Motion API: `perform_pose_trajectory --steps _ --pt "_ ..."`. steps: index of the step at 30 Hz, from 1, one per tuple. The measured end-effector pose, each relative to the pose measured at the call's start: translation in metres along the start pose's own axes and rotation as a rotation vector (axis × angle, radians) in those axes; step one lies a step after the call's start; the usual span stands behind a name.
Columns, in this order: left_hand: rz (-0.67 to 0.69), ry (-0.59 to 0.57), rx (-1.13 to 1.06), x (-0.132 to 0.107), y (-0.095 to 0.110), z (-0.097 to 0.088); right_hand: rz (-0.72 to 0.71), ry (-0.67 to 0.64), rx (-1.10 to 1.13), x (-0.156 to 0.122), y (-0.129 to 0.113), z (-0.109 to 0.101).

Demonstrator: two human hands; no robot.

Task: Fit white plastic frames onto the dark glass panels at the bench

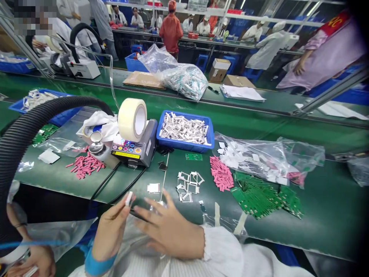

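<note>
My left hand (111, 227) pinches a small white piece (128, 198) between thumb and fingers, above the green belt's near edge. My right hand (170, 231) hangs close by with its fingers spread, holding nothing I can see. Just ahead of it lie small white square frames (187, 187) and a white pad (153, 187). Further on stand an electric tape dispenser (134, 150) with a translucent tape roll (132, 119) and a blue tray (184, 131) of white parts. Pink strips (221, 173) and green circuit boards (259, 196) lie to the right.
A thick black corrugated hose (25, 130) arcs over the left side, and a co-worker's hand (31, 261) shows at bottom left. A plastic bag of white pieces (259, 159) lies on the belt. Another belt, bags and workers stand beyond.
</note>
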State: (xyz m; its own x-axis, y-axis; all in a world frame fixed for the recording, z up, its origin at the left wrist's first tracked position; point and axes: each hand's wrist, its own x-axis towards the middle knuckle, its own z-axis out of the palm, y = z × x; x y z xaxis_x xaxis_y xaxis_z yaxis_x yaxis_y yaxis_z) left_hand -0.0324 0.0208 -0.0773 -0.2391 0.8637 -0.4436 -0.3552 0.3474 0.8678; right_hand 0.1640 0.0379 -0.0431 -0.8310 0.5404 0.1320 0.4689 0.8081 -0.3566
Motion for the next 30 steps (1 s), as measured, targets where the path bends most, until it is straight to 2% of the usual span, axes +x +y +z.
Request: perform_pose_trajectory --steps 1,3,5,7,10,13,15,19,20,21,23,25,27,30 --pt "0.141 -0.027 0.216 0.007 -0.010 -0.006 0.092 0.025 0.060 -0.008 0.007 -0.002" --pt "0.517 -0.122 0.648 0.021 -0.029 -0.014 0.368 0.125 0.126 -0.020 0.025 -0.010" --pt "0.849 -0.225 0.942 0.035 -0.043 -0.016 0.601 0.193 0.094 -0.026 0.044 -0.022" --pt "0.959 -0.267 1.033 0.044 -0.050 -0.015 0.716 0.196 0.009 -0.026 0.060 -0.036" --pt "1.024 -0.236 1.104 0.045 -0.047 -0.008 0.768 0.164 -0.085 -0.025 0.070 -0.049" --pt "1.072 -0.205 1.043 0.031 -0.033 0.005 0.792 0.112 -0.117 -0.025 0.068 -0.043" --pt "0.948 -0.258 0.869 0.019 -0.023 0.019 0.815 0.075 -0.120 -0.027 0.066 -0.030" --pt "0.297 -0.406 0.467 0.007 -0.013 0.061 0.858 0.075 -0.098 -0.029 0.071 -0.010" --pt "0.214 -0.413 0.408 0.007 -0.013 0.071 0.866 0.091 -0.086 -0.030 0.072 -0.009" --pt "0.158 -0.415 0.361 0.008 -0.014 0.080 0.871 0.112 -0.071 -0.029 0.072 -0.010" --pt "0.128 -0.432 0.310 0.009 -0.017 0.093 0.871 0.155 -0.032 -0.028 0.067 -0.015" --pt "0.048 -0.493 0.168 0.009 -0.019 0.101 0.842 0.184 0.015 -0.023 0.057 -0.021" --pt "-0.058 -0.524 -0.047 0.007 -0.018 0.102 0.786 0.193 0.058 -0.015 0.047 -0.027" --pt "-0.153 -0.403 -0.282 0.007 -0.010 0.092 0.674 0.153 0.126 0.003 0.044 -0.033"
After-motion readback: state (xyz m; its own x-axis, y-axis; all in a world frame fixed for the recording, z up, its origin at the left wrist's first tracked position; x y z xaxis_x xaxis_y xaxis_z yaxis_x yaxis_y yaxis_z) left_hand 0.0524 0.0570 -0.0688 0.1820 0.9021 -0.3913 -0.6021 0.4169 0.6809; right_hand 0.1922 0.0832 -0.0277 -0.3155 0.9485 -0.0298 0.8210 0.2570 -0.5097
